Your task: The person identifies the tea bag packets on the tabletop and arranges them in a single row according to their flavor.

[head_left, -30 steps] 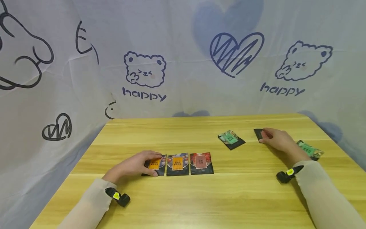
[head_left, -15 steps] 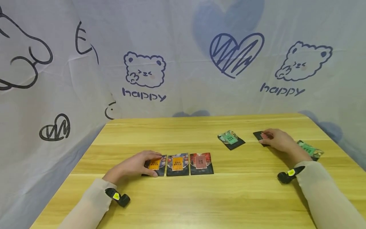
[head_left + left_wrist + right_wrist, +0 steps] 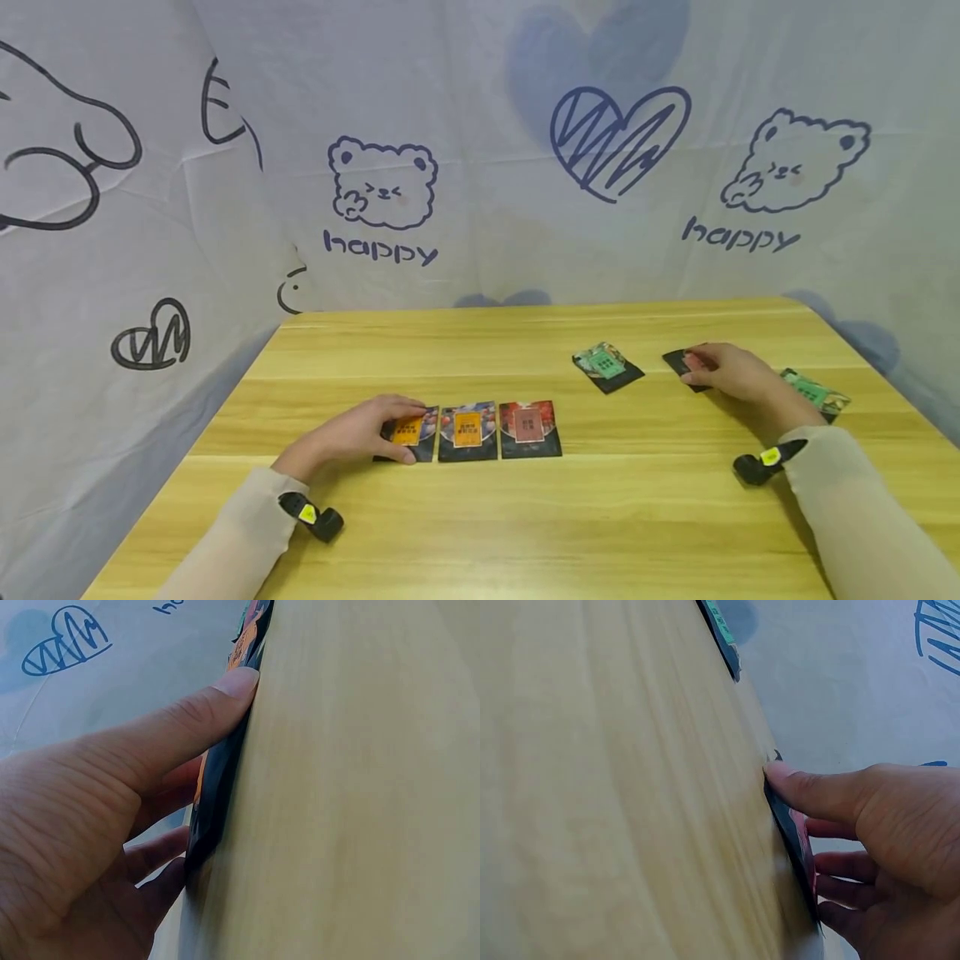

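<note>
Centring the clock on the red packet [image 3: 530, 427] in the head view, twelve toward the sheet [image 3: 487, 100], the left hand [image 3: 360, 429] lies at nine, holding the left orange packet [image 3: 417, 432] between its thumb at the near edge and its fingers across the far side. That packet lies at nine too, partly covered by the hand. The right orange packet [image 3: 467, 429] sits between it and the red packet, just beside each, the three in one row on the table [image 3: 465, 525]. The right hand [image 3: 738, 375] is at two, pinching the dark red packet [image 3: 677, 362] between thumb and fingers; its label is half hidden, and whether it lies fully flat I cannot tell. The near green packet [image 3: 603, 365] rests askew at about one, between the row and the right hand. The far green packet [image 3: 817, 393] lies close to three, partly behind the right wrist. Each wrist wears a black band, the left band [image 3: 327, 523] at about eight, the right band [image 3: 756, 469] just past three. Pale sleeves [image 3: 232, 533] cover both forearms. Bears and hearts are drawn on the sheet.
</note>
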A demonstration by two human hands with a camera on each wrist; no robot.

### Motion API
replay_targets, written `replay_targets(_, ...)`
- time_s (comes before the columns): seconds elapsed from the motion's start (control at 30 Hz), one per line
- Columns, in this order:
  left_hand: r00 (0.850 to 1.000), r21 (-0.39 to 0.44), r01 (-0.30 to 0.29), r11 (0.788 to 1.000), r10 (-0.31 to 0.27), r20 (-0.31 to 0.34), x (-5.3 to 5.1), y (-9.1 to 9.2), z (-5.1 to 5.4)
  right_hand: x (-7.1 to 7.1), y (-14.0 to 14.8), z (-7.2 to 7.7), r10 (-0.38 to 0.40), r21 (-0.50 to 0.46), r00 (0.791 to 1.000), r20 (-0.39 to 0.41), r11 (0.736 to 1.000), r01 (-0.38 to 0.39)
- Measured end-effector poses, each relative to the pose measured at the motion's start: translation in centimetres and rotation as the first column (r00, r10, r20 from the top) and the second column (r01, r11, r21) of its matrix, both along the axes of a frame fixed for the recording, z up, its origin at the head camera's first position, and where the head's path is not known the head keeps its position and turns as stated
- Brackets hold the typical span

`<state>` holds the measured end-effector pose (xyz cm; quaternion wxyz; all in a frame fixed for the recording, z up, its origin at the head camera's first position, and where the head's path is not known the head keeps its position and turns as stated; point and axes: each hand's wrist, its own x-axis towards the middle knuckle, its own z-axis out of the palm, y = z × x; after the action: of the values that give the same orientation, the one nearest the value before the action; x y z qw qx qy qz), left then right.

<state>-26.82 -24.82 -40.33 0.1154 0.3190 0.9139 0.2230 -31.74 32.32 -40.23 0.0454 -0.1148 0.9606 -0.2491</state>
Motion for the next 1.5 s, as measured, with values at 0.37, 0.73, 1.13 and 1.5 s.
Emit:
replay_targets(0.37,1.000,0.006,-0.009,1.000,0.009,0.018,0.2,-0.1,0.3,0.6,-0.7,0.3,0.049,0.065,0.997,-0.056,0.997,-0.046)
replay_targets(0.73,1.000,0.002,-0.021,1.000,0.021,0.020,0.2,0.0,0.6,1.2,-1.2,0.7,0.058,0.032,0.998,-0.003,0.998,-0.058)
replay_targets(1.13,1.000,0.006,-0.006,1.000,0.006,0.014,0.1,0.1,0.7,2.5,-2.1,0.6,0.100,0.068,0.994,-0.045,0.993,-0.096)
replay_targets(1.5,0.999,-0.004,-0.029,1.000,0.029,0.016,0.1,0.1,0.4,3.2,-3.2,0.9,0.081,0.080,0.997,-0.020,0.994,-0.079)
